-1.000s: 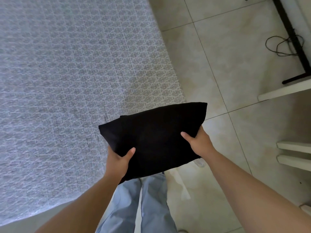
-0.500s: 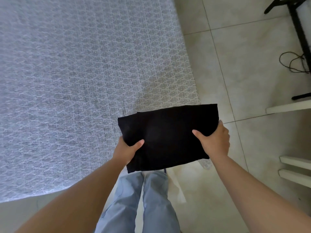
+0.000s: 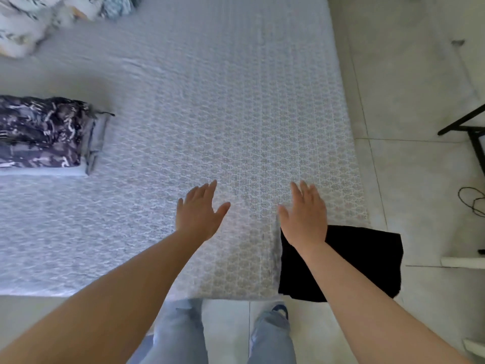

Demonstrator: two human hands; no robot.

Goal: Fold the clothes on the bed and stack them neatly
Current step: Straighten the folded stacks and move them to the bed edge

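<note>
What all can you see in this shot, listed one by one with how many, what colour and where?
folded black garment: one, black, near right corner of the bed, partly under the right forearm
stack of folded clothes: one, dark blue-and-white print over pale blue, left edge of the bed
patterned bedding: one heap, white and blue, blurred, far left corner
bed cover: one, pale grey, lacy
tiled floor: pale, right of the bed
black frame: one, right edge
cable: one, dark, on the floor
jeans: light blue, bottom
left hand: open, over the bed
right hand: open, over the bed
</note>
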